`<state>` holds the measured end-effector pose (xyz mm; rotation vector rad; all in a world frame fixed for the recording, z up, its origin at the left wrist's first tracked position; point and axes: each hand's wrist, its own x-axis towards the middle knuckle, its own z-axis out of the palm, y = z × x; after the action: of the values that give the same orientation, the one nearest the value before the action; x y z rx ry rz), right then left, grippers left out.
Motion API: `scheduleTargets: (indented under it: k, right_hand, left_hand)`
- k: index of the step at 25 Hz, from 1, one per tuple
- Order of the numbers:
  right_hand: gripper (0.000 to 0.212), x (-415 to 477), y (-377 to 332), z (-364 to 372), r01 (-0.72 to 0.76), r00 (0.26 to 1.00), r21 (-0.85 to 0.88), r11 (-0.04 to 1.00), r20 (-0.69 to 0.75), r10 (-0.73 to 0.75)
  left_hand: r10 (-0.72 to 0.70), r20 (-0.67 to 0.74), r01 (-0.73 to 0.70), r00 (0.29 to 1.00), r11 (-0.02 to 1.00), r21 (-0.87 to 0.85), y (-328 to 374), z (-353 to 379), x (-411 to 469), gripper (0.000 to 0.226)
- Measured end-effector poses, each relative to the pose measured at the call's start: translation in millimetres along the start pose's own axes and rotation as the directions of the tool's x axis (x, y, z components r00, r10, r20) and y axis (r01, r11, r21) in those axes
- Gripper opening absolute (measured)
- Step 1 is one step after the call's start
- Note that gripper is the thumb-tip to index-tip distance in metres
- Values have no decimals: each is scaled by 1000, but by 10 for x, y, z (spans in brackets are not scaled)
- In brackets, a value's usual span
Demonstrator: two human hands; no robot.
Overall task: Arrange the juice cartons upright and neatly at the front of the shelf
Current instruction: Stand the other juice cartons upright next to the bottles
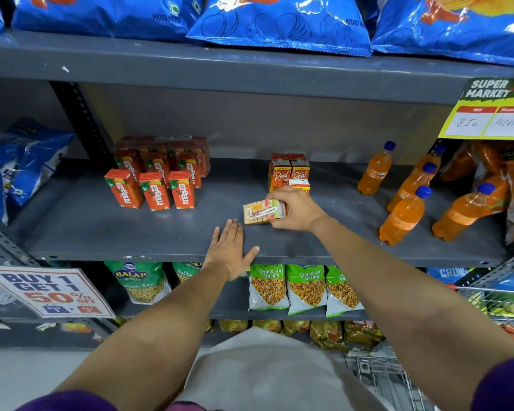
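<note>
My right hand (296, 209) grips a small juice carton (261, 213) that lies on its side on the grey shelf (107, 232), its straw side facing up. Behind it stand two orange Real cartons (290, 172), upright and side by side, with a third carton (299, 185) partly hidden by my hand. My left hand (230, 250) rests flat, palm down, at the shelf's front edge, just left of the held carton. Several red Maaza cartons (158, 176) stand upright in rows at the left of the shelf.
Orange soda bottles (410, 200) stand and lean at the right of the shelf. Blue chip bags (279, 22) fill the shelf above and the left bay. Snack packets (297, 287) hang below. A yellow price sign (491, 111) hangs upper right; a wire basket (389, 378) sits lower right.
</note>
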<state>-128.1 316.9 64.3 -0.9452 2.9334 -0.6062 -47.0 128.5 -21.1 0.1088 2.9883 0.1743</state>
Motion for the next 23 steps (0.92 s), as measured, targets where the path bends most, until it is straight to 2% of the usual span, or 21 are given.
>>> scheduleTargets:
  k: [4, 7, 13, 16, 20, 23]
  right_hand:
    - [48, 275, -208, -254, 148, 988, -261, 954, 76, -133]
    - [45, 502, -325, -445, 252, 967, -486, 837, 171, -191]
    - [43, 674, -348, -461, 309, 938, -603, 736, 319, -133]
    - [49, 664, -256, -389, 302, 934, -560, 771, 337, -121]
    - [49, 710, -204, -504, 208, 930, -299, 931, 355, -94]
    - [47, 749, -205, -527, 164, 930, -277, 947, 364, -54]
  left_hand:
    - [4, 17, -4, 1000, 1000, 1, -9, -2, 29, 81]
    - [8, 11, -8, 1000, 1000, 1, -20, -2, 35, 81]
    - [28, 0, -28, 1000, 1000, -2, -70, 13, 64, 85]
    - [55, 24, -55, 998, 998, -16, -115, 21, 92, 92]
    - [69, 56, -68, 996, 998, -10, -155, 18, 126, 97]
    - [75, 53, -75, 996, 997, -4, -150, 16, 141, 98]
